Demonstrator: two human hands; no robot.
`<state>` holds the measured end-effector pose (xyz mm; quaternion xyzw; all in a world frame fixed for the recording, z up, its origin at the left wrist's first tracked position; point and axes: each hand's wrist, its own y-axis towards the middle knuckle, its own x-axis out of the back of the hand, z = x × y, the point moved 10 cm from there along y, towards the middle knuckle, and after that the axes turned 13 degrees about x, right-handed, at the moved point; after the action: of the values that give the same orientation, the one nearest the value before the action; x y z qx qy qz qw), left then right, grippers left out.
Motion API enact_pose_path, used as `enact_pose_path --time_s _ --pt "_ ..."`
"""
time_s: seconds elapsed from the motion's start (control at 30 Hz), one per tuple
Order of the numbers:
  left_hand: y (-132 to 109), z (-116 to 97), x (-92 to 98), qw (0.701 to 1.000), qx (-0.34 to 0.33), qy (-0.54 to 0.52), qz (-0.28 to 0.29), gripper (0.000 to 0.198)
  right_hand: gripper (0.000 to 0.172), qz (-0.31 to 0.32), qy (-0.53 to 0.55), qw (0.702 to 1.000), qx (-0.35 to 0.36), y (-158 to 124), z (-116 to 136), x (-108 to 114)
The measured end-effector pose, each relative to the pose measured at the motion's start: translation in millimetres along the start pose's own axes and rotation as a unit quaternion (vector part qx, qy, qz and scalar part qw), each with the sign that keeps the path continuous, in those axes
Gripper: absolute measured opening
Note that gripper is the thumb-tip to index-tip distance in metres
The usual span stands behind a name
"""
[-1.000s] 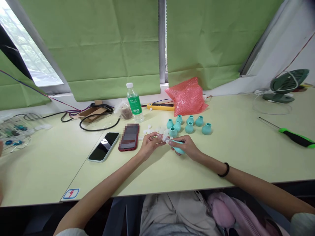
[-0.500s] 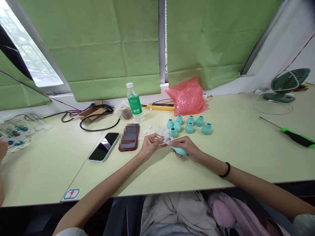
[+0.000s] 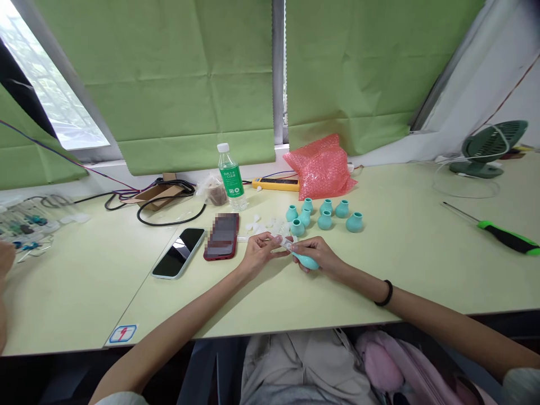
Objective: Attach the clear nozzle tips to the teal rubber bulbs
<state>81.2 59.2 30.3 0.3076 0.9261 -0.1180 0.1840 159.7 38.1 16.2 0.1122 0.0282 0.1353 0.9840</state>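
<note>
On a pale yellow-green desk (image 3: 422,270) below green paper blinds: small teal rubber bulb (image 3: 309,261), just above the near middle, clasped in curled right hand (image 3: 320,256). Clear plastic nozzle (image 3: 287,243) at its neck, pinched by left hand (image 3: 258,254). Just behind, cluster of matching teal bulbs (image 3: 324,220); leftward, dark red phone (image 3: 222,236).

**Matt rubber, clear plastic, creased paper**

The bulb (image 3: 310,261) in the right hand (image 3: 319,253) is looking like smooth, matt teal rubber. The tip (image 3: 286,243) that the left hand (image 3: 258,254) is pinching is showing as clear plastic. The loose bulbs (image 3: 324,220) are sharing that matt teal skin. The table (image 3: 422,270) is showing a smooth, matt pale top. The phone (image 3: 178,253) is gleaming with glossy glass, and the bottle (image 3: 231,179) is shining as clear plastic. The wrap (image 3: 321,166) is looking like crinkled pink bubble plastic. The sheets (image 3: 169,84) are hanging as creased, matt green paper. The screwdriver (image 3: 504,236) is showing a thin metal shaft and a plastic grip.
</note>
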Motion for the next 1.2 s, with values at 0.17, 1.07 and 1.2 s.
enact_pose_path --time_s 0.17,1.07,1.2 --pt "3.5 5.1 -0.8 1.0 0.011 0.017 0.007 0.023 0.03 0.054 -0.094 0.992 0.057 0.3 13.7 -2.6" --pt "-11.8 -44.5 7.0 0.924 -0.132 0.325 -0.15 0.023 0.028 -0.167 -0.202 0.941 0.214 -11.4 100.2 104.2" --pt "-4.5 -35.4 3.7 0.769 -0.147 0.592 -0.188 0.019 0.032 -0.333 -0.349 0.821 0.305 -39.9 140.4 189.5"
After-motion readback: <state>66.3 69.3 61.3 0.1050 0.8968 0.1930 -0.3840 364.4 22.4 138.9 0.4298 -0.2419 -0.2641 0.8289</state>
